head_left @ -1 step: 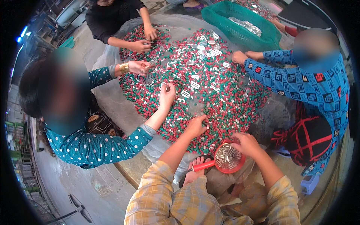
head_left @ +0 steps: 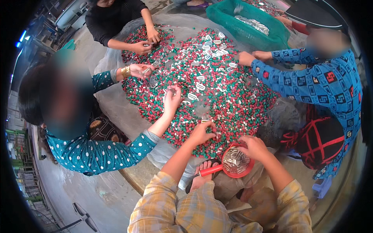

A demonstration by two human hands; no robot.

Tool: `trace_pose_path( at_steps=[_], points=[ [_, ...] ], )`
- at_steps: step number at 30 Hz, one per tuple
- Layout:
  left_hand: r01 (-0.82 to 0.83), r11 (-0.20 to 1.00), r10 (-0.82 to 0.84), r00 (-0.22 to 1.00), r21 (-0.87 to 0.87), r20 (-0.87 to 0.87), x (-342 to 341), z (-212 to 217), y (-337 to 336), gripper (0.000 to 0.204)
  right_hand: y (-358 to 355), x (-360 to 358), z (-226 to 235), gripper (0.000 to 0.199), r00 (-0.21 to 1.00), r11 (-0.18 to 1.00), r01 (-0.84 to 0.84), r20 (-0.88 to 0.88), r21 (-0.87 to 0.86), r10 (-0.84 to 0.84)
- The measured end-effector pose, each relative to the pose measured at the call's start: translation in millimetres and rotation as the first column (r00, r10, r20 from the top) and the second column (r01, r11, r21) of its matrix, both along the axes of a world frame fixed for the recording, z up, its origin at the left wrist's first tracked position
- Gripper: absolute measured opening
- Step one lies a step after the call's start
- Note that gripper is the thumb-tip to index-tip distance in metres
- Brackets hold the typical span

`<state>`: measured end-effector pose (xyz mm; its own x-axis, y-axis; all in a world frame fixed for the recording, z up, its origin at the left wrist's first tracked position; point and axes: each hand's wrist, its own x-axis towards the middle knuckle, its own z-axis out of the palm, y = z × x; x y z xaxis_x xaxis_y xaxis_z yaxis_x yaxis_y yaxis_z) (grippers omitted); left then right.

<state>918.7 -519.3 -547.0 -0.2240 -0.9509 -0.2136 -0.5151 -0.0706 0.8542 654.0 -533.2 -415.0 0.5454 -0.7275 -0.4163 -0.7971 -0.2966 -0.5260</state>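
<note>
A wide heap of small red, green and white pellets [head_left: 233, 105] lies before me, with flat silvery looped metal pieces [head_left: 200, 86] scattered over it. My left hand [head_left: 200, 133] is at the near edge of the heap, fingers curled, with a small shiny metal piece [head_left: 204, 121] at the fingers; its exact shape is partly hidden. At the rim of a red round container with a handle [head_left: 244, 173], my right hand [head_left: 254, 147] grips the side, its thumb reaching inside. Many slim metal pieces [head_left: 235, 160] fill that container, which sits between my knees.
Three people work around the heap; one in a dotted teal sleeve [head_left: 112, 155] reaches in from the left. A green mesh basket [head_left: 221, 19] holding metal pieces stands at the far right. Translucent sheeting [head_left: 116, 97] lies under the heap. A black-and-red hat [head_left: 320, 143] is at the right.
My left thumb and index finger have moved apart slightly. The person at the left now shows a metal piece in the far hand. My right hand stays on the container.
</note>
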Motion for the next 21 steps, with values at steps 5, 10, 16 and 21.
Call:
trace_pose_path(
  at_steps=[5,10,16,21],
  points=[
    [-0.084,0.996,0.080,0.993,-0.042,-0.084,11.5,35.1,19.4,0.061,9.7,15.5,-16.4,0.028,0.996,0.988,0.063,0.075,-0.141,-0.052],
    [-0.252,0.967,0.255,0.956,-0.042,0.144,31.1,29.8,24.2,0.047,7.6,51.8,-69.7,0.022,0.978,0.896,-0.161,-0.185,-0.414,0.091],
    [-0.115,0.964,0.192,0.925,-0.239,0.329,18.9,11.0,25.4,0.028,-18.0,92.2,-80.1,0.018,0.819,0.965,-0.254,-0.546,-0.065,0.179],
    [-0.167,0.980,0.187,0.960,-0.109,0.208,13.4,14.8,-10.9,0.019,-16.2,74.1,-105.8,0.015,0.877,0.979,-0.143,-0.478,-0.145,0.058]
  ],
)
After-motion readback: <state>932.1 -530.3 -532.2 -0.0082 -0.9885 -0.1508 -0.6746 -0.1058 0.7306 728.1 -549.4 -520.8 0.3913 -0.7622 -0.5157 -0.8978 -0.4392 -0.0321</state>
